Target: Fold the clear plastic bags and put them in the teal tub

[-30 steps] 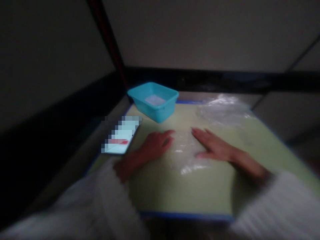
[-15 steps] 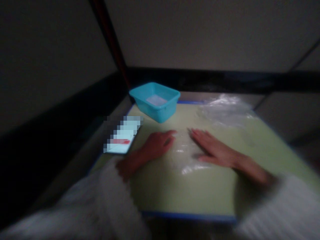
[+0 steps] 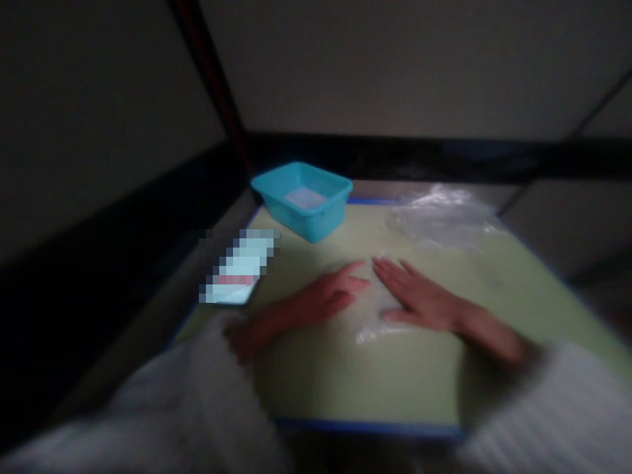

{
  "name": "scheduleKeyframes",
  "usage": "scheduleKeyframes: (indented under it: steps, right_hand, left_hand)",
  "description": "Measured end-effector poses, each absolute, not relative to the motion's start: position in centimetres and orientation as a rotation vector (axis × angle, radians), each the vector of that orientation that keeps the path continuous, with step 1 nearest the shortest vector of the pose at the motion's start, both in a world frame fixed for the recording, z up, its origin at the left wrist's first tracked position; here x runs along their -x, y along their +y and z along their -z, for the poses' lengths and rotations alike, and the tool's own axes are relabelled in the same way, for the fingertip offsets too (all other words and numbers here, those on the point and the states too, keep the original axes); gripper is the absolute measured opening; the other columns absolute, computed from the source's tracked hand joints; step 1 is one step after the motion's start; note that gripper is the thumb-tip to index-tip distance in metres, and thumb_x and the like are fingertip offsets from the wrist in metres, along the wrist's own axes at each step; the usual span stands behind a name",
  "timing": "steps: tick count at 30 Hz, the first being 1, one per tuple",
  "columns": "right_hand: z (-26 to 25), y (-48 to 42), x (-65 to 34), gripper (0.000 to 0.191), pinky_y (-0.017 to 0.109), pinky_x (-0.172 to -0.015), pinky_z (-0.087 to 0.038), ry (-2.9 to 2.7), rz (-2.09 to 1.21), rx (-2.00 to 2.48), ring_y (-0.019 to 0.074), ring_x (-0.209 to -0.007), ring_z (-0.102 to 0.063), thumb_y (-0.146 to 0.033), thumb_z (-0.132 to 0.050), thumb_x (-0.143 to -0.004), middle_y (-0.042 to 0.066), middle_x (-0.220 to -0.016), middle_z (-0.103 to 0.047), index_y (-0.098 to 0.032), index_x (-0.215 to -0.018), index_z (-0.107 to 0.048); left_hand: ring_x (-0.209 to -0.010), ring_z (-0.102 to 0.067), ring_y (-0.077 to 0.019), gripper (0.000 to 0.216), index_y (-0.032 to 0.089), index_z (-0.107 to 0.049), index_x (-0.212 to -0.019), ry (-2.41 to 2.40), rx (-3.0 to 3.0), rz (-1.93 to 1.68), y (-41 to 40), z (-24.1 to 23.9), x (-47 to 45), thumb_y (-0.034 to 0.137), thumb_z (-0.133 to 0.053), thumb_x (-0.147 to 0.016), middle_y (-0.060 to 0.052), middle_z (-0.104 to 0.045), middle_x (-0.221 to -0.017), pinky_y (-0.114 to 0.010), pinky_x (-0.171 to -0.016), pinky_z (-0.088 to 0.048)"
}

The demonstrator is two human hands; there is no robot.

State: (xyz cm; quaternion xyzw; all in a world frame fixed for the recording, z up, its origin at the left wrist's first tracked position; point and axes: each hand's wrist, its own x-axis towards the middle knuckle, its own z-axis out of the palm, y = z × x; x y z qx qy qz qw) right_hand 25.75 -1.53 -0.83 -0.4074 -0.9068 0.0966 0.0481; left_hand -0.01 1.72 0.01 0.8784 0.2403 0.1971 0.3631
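A clear plastic bag (image 3: 368, 326) lies flat on the pale yellow-green tabletop (image 3: 365, 382), partly covered by both hands. My right hand (image 3: 419, 293) rests palm down on its right side, fingers stretched out and thumb apart. From the left, my left hand (image 3: 338, 289) reaches over the bag with its fingers extended and somewhat spread. Its fingertips come close to those of my right hand. Neither hand is wrapped round anything. The dim, blurred picture hides the bag's exact outline.
A turquoise plastic basket (image 3: 316, 224) with a pale flat item (image 3: 305, 197) inside stands at the back left. A lit phone or tablet (image 3: 241, 266), its screen pixelated, lies at the left edge. More crumpled clear plastic (image 3: 439, 217) sits at the back right. Walls rise behind.
My left hand has moved right across the bag, towards my right hand, and its fingers are spread more. My right hand stays nearly in place.
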Motion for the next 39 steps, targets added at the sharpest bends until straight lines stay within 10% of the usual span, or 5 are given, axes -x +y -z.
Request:
scheduleKeyframes:
  steps: [31,39]
  right_hand:
    - [-0.4,-2.0,-28.3,0.096,0.054,-0.113,-0.003,-2.744,-0.528,1.128,0.0294,-0.141,-0.008,-0.061,-0.05,-0.084,0.011,-0.155,-0.001,-0.024,-0.147,0.012]
    - [-1.4,-2.3,-27.8,0.077,0.056,-0.112,-0.015,-2.627,-0.535,1.057,0.03,-0.14,-0.022,-0.055,-0.058,-0.082,0.01,-0.153,-0.025,-0.026,-0.146,-0.028]
  left_hand:
    - [-0.085,-0.07,-0.0217,0.028,0.011,-0.064,-0.096,0.797,-1.673,-0.555,4.2,-0.2,2.2,0.028,-0.066,-0.074,-0.009,-0.074,-0.087,-0.032,-0.074,-0.054]
    - [-0.082,-0.071,-0.0211,0.032,0.011,-0.063,-0.096,0.77,-1.572,-0.573,4.3,0.0,2.1,0.032,-0.069,-0.073,-0.012,-0.074,-0.087,-0.033,-0.076,-0.055]
